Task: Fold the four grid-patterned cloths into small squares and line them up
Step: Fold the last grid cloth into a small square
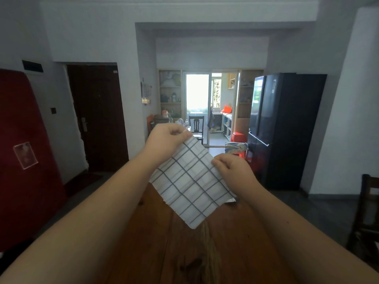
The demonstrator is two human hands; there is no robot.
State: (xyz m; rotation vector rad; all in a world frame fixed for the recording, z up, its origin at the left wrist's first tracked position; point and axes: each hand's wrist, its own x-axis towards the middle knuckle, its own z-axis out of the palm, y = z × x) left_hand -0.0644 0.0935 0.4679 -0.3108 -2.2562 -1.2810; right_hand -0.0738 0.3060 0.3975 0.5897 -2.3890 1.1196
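Note:
A white cloth with a dark grid pattern hangs in the air above the wooden table. My left hand pinches its upper corner, held higher and farther away. My right hand pinches the right corner, lower and nearer. The cloth droops between them in a diamond shape, its bottom corner pointing down at the table. A small bit of another cloth peeks out behind its right lower edge. No other grid cloths are visible.
A dark chair stands at the right of the table. A black fridge is at the back right, a red cabinet at the left, a dark door behind it.

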